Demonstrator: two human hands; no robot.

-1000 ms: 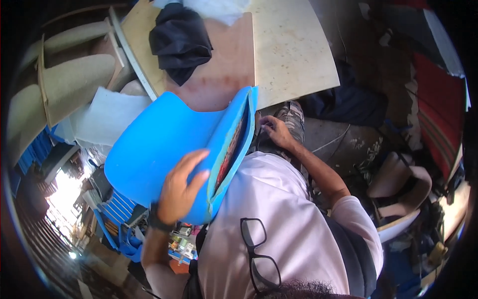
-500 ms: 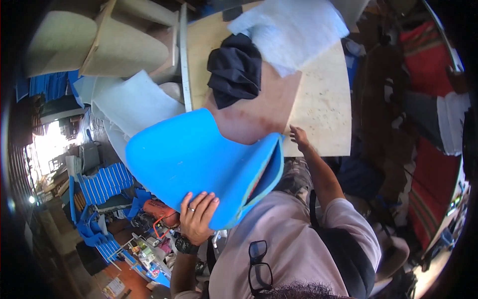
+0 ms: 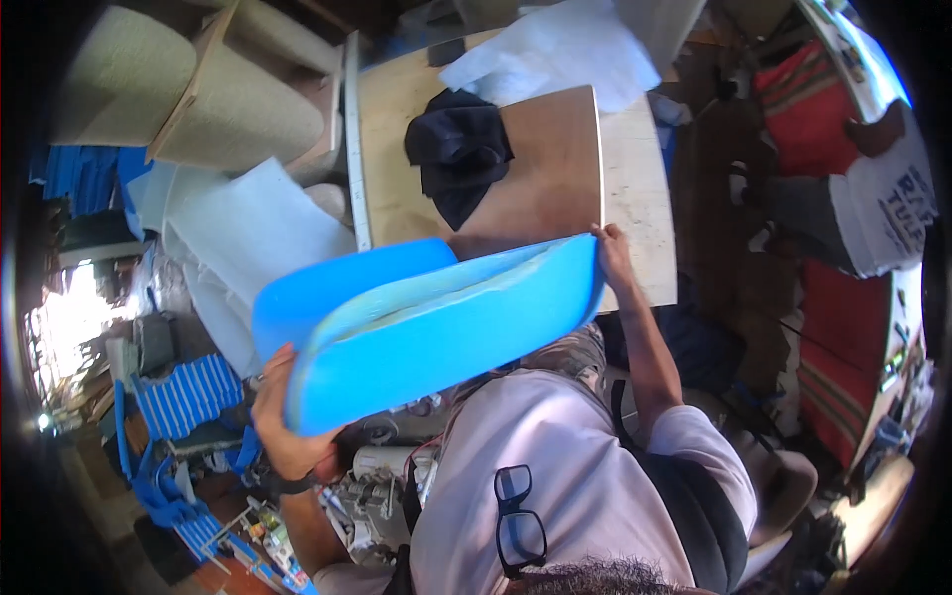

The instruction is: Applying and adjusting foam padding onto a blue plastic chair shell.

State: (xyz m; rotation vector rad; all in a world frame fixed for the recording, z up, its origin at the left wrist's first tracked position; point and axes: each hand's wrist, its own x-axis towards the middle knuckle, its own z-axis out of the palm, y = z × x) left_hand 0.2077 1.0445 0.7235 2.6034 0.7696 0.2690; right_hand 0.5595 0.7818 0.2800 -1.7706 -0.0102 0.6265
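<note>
A large blue curved piece (image 3: 446, 337), with a pale, padded-looking inner edge, spans the space in front of my body. My left hand (image 3: 288, 416) is closed around its lower left end, the fingers partly hidden behind it. My right hand (image 3: 615, 260) is closed at the near right corner of a thin brown board (image 3: 550, 159), right beside the blue piece's right tip. The board's right edge looks raised off the pale wooden table (image 3: 640, 218). Crumpled black cloth (image 3: 458, 149) lies on the board's left part.
White sheet padding (image 3: 555, 55) lies at the table's far end, more (image 3: 258, 223) hangs at its left. A metal straightedge (image 3: 353, 139) runs along the table's left side. Beige curved forms (image 3: 248, 109) stand far left; a person (image 3: 883, 198) is at far right.
The blue piece has tipped so its padded edge faces up, and my left hand moved left and down with it. My right hand has closed on the brown board, which has shifted and lifted.
</note>
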